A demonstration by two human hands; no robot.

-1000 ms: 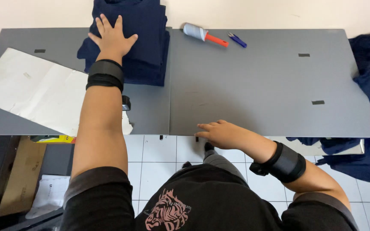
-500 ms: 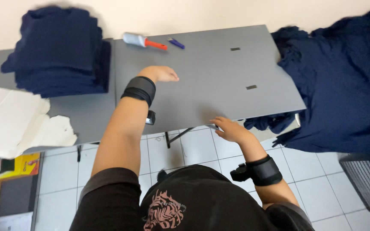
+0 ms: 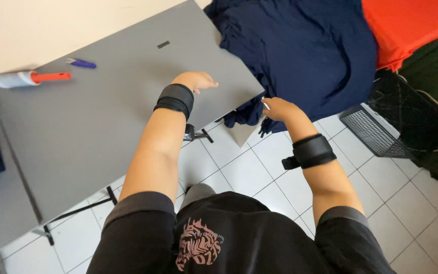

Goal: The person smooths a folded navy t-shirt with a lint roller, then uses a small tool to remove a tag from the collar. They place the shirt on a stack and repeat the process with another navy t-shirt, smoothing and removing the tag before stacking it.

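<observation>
The right hand (image 3: 279, 108) reaches to the navy cloth pile (image 3: 300, 56), fingers loosely spread, holding nothing. The left hand (image 3: 197, 80) hovers over the grey surface (image 3: 102, 116), fingers loosely curled and empty. The cloth hangs over the edge, so a careless pull could drag the pile to the floor.

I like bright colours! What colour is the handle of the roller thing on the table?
The lint roller handle is orange-red, seen in the head view.

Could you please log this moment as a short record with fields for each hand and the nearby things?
left hand: over the grey table, near its right edge, empty, fingers loosely curled
right hand: off the table corner, at the hanging edge of the navy cloth heap; grip unclear
wrists: black bands on both
table top: lint roller with red handle, small blue tool
beside heap: orange cloth, black wire basket
</observation>
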